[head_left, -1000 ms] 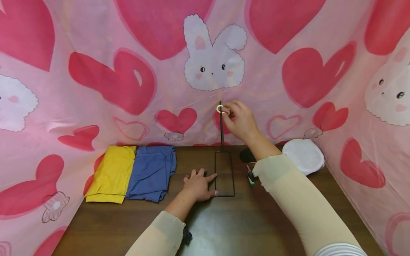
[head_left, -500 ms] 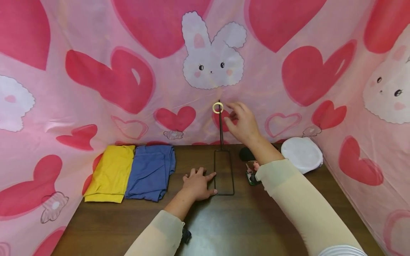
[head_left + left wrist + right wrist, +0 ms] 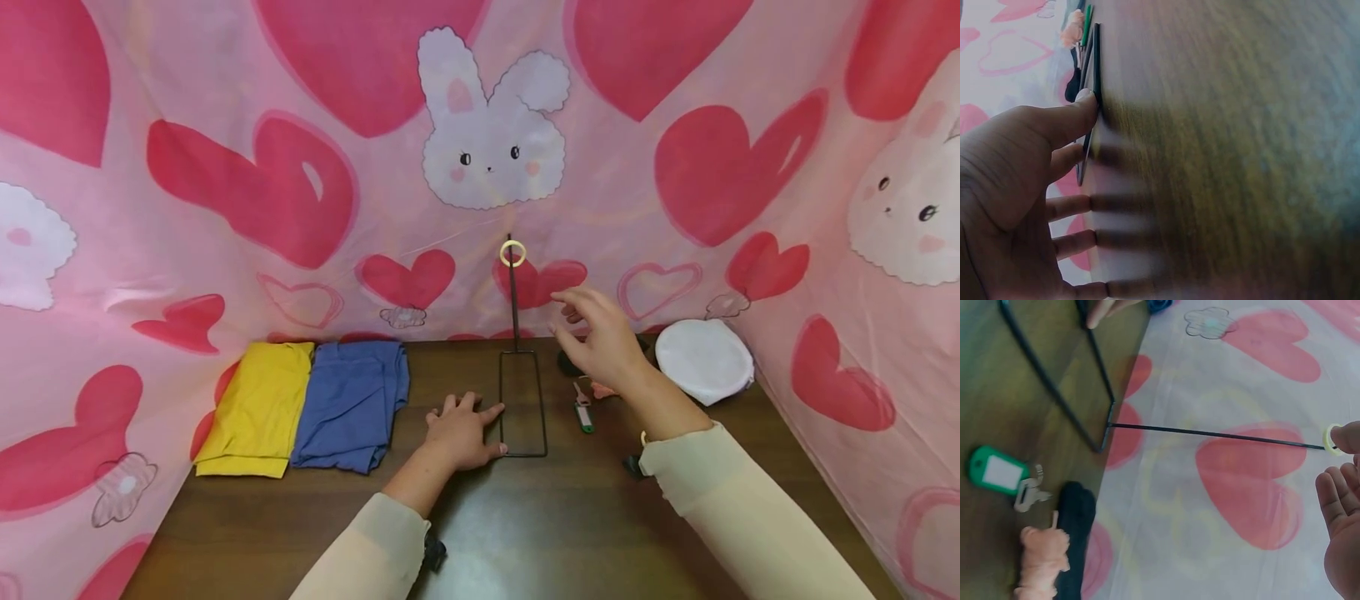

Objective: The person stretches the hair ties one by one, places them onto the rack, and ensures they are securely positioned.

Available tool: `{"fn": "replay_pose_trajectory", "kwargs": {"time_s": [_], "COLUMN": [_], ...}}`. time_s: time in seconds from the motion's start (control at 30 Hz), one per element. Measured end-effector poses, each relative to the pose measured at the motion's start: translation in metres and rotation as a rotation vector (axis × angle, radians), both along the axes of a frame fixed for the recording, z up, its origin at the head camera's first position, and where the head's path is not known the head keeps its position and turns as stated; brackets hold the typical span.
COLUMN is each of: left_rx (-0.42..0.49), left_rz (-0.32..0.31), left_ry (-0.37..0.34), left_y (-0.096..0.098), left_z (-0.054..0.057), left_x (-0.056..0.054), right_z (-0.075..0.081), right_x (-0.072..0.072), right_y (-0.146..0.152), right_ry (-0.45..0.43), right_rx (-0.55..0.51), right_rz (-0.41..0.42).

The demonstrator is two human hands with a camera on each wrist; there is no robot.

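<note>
A thin black wire stand point(image 3: 514, 304) rises from a rectangular base lying on the brown table. Near its tip hangs a pale yellow ring point(image 3: 502, 255), looped around the rod. My left hand point(image 3: 459, 435) rests on the table with fingers spread; its thumb and index finger touch the left side of the base, as the left wrist view of the hand point(image 3: 1010, 162) also shows. My right hand point(image 3: 603, 343) is in the air right of the rod, fingers loosely bent and holding nothing. In the right wrist view, the thumb overlaps the ring point(image 3: 1327, 439).
Folded yellow cloth point(image 3: 255, 408) and blue cloth point(image 3: 351, 408) lie at the left. Right of the stand are a key with a green tag point(image 3: 583, 415), a pink figure point(image 3: 1043, 559) and a black object point(image 3: 1075, 534). A white round pouch point(image 3: 705, 360) sits behind my right hand.
My right hand has let go of the yellow ring, leaving it hanging on the rod, and has moved down and to the right. The left hand stays at the base.
</note>
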State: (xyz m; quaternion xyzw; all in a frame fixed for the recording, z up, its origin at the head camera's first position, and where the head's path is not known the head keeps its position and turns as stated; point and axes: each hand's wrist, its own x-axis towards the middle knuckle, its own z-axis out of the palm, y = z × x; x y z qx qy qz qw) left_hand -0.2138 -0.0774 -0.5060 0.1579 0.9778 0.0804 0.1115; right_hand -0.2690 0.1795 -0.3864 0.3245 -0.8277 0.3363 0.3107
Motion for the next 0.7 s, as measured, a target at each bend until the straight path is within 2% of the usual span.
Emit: {"fn": "replay_pose_trajectory", "kwargs": {"time_s": [0.37, 0.57, 0.7], "left_rx": [-0.003, -0.003, -0.005], "left_rz": [-0.005, -0.001, -0.003], "left_ry": [0.001, 0.0, -0.004], "left_y": [-0.001, -0.001, -0.002], "left_z": [-0.003, 0.001, 0.002], "left_x": [0.0, 0.0, 0.001], "right_z": [-0.022, -0.036, -0.047], "right_x": [0.031, 0.041, 0.049], "right_y": [0.031, 0.052, 0.065], "right_ry": [-0.069, -0.063, -0.096], "right_rx": [0.088, 0.109, 0.168], "right_rz": [-0.033, -0.018, -0.04]}}
